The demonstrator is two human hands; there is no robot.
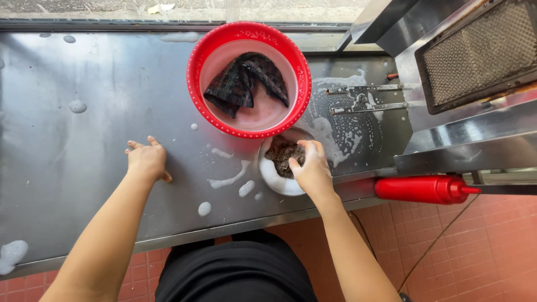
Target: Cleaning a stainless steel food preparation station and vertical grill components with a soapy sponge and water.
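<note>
My right hand [312,168] reaches into a small white bowl [274,178] and grips a dark, wet scouring pad [282,155] inside it. My left hand [147,160] rests flat on the wet steel counter [84,145], fingers spread, holding nothing. Just behind the white bowl stands a red plastic basin [249,78] with pinkish water and a dark checked cloth [243,83] soaking in it.
Soap foam [335,128] and blobs of suds lie across the counter. A steel appliance with a mesh panel [475,53] stands at the right. A red squeeze bottle [422,189] lies on its side at the counter's right edge. Red floor tiles [475,246] lie below.
</note>
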